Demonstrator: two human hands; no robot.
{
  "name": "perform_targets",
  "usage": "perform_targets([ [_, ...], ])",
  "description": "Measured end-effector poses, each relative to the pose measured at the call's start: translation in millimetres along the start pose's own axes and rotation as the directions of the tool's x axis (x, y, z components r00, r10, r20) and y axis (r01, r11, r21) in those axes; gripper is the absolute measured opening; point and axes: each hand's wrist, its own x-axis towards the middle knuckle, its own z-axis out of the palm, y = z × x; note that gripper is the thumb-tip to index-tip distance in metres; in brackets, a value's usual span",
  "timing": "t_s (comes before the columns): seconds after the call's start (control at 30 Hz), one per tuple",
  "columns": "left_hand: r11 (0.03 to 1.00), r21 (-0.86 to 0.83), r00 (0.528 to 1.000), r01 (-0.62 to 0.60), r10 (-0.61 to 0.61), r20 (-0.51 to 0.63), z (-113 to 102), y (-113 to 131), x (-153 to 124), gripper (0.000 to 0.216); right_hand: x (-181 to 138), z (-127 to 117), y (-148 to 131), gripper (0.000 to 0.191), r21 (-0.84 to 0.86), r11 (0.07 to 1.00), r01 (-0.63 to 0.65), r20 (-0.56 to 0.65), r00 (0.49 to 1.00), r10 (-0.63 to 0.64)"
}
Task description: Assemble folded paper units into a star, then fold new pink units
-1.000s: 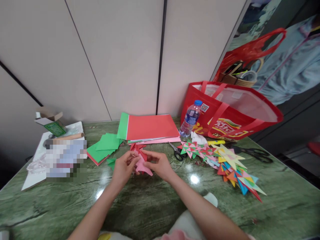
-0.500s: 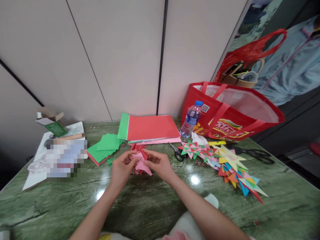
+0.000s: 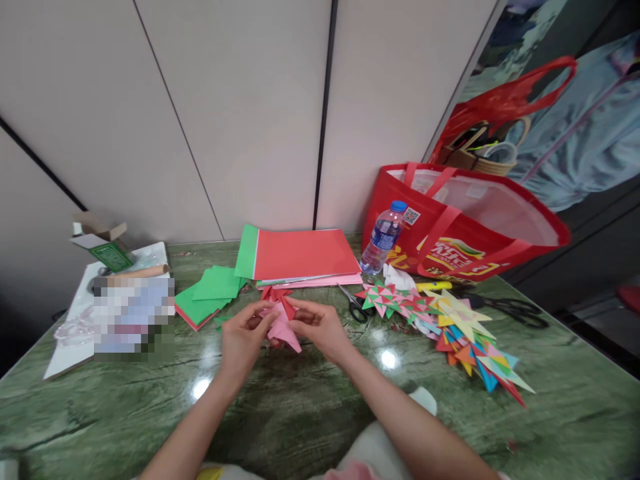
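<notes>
Between my hands is a piece of folded pink origami paper (image 3: pixel 283 327), pinched from both sides above the table. My left hand (image 3: pixel 246 333) closes its thumb and fingers on the left edge. My right hand (image 3: pixel 319 329) grips the right side the same way. Red folded paper (image 3: pixel 277 298) with pointed tips shows just behind the pink piece; whether the two are joined I cannot tell. Fingers hide part of the folds. Green square sheets (image 3: pixel 216 285) lie to the left of my hands, over a red one.
Behind my hands lies a stack of coloured paper (image 3: pixel 305 255). To the right are small scissors (image 3: pixel 356 308), a water bottle (image 3: pixel 384 239), finished paper stars (image 3: pixel 400 300), black scissors (image 3: pixel 520 310) and a red bag (image 3: pixel 425 230). A small box (image 3: pixel 111 250) stands at left.
The pink paper has shifted slightly between my fingers, its lower flap now wider and flatter. Both hands stay in nearly the same place.
</notes>
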Motion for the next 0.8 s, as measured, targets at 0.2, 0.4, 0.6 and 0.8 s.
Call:
perform_targets([
  [0.2,0.962,0.2,0.982,-0.188,0.179,0.062,-7,-8,4,0.015,0,1,-1,0.046,-0.126,0.99,0.067,-0.023,0.997,-0.071],
  [0.4,0.988,0.12,0.984,-0.093,0.074,0.16,-8,-9,7,0.015,-4,3,2,0.041,-0.272,0.953,0.13,-0.023,0.99,-0.142],
  [0.6,0.979,0.159,0.977,-0.128,0.097,0.189,-6,-4,7,0.016,-6,2,5,0.034,-0.496,0.838,0.228,0.006,0.966,-0.259],
  [0.8,0.924,0.294,0.959,-0.243,0.183,0.217,-7,3,7,0.013,-7,3,3,0.034,-0.495,0.829,0.259,0.036,0.96,-0.278],
])
